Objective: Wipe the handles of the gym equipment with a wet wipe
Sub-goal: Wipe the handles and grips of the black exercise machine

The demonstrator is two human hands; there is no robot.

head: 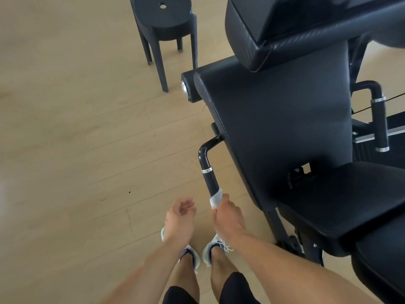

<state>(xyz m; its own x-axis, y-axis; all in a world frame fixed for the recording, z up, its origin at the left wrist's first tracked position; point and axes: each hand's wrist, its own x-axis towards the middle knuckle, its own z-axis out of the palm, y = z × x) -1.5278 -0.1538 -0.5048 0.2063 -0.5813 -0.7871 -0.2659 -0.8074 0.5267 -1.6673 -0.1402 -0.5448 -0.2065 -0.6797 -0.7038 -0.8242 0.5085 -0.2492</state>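
A black gym machine with padded seat fills the right side. Its near handle is a black bent tube with a silver ring, sticking out at the seat's left side. My right hand is closed around the handle's lower end, with a white wet wipe wrapped between the fingers and the grip. My left hand hovers just left of it, fingers loosely curled, holding nothing. A second handle with silver rings shows on the machine's far right side.
A black round stool stands on the light wooden floor at the top centre. My two feet in white sneakers stand below the hands. The machine's lower pad juts out at the right.
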